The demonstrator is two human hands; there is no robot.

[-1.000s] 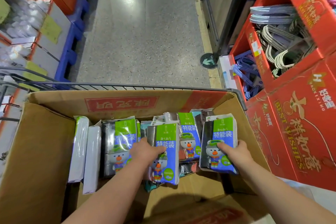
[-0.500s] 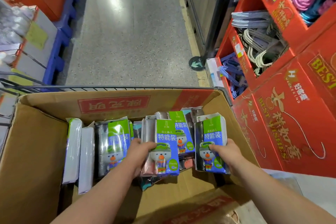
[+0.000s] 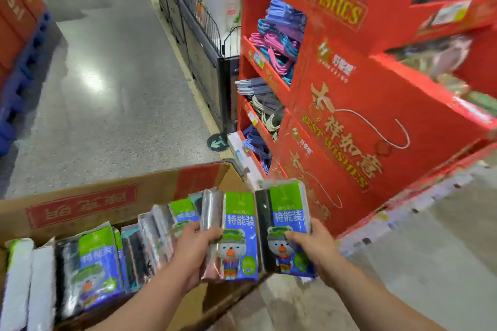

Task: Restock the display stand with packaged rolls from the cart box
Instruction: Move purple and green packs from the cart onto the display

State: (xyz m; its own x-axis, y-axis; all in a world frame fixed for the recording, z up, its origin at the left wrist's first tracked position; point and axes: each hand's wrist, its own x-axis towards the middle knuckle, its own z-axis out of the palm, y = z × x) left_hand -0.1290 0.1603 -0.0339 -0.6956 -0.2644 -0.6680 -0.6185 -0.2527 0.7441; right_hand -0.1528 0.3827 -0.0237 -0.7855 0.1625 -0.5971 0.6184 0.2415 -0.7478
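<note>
My left hand grips a green-and-blue pack of rolls with a cartoon bear on it, lifted above the right end of the cardboard cart box. My right hand grips a second pack of the same kind, held just past the box's right edge. Several more packs stand upright in the box. The red tiered display stand rises to the right, close to the held packs.
Bundles of coloured hangers fill the stand's side shelves. A wire-fenced rack lines the aisle behind the stand. Red cartons on blue pallets stand along the left. Grey floor stretches ahead.
Both hands have lifted their packs up out of the box and carried them rightward. The view has swung right, bringing the red stand much closer.
</note>
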